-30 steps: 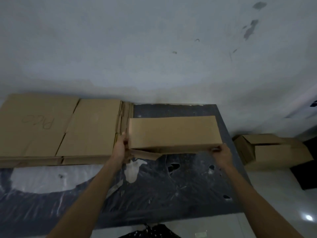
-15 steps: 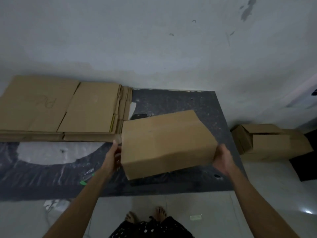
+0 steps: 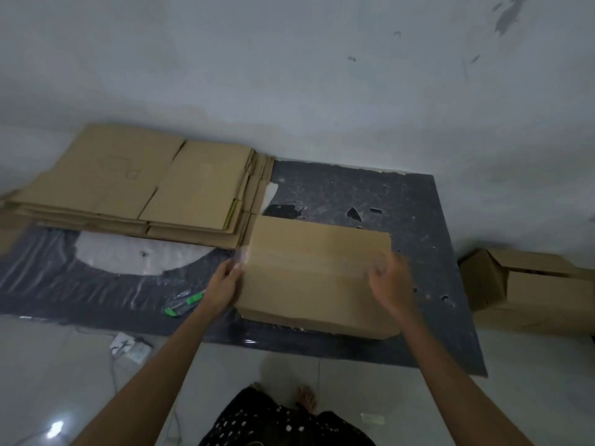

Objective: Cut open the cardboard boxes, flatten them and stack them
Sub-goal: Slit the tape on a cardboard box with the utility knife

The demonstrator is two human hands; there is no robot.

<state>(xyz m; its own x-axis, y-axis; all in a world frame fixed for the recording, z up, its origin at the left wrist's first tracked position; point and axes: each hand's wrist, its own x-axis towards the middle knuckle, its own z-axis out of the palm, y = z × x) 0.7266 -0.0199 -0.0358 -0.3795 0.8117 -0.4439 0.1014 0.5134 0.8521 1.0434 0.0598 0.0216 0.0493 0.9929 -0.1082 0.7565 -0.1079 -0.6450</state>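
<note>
While the closed brown cardboard box (image 3: pixel 315 275) lies on the dark grey floor mat (image 3: pixel 418 220), just beside the stack of flattened brown cartons (image 3: pixel 145 188), its left end is held by the left hand (image 3: pixel 222 286), fingers curled; whether the blurred right hand (image 3: pixel 391 284) over its top is closed cannot be told.

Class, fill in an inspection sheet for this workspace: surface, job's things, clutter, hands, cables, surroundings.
Surface: dark mat on pale floor, torn in places.
Job's things: box between the hands; flattened stack to its left; green cutter on the mat; spare boxes at right.
Clutter: tape scrap on the floor.
Hands: left hand holds the box's left edge; right hand blurred over its right end, grip unclear.
Cables: white cable by a white adaptor on the floor.
Surroundings: white wall, marked.
</note>
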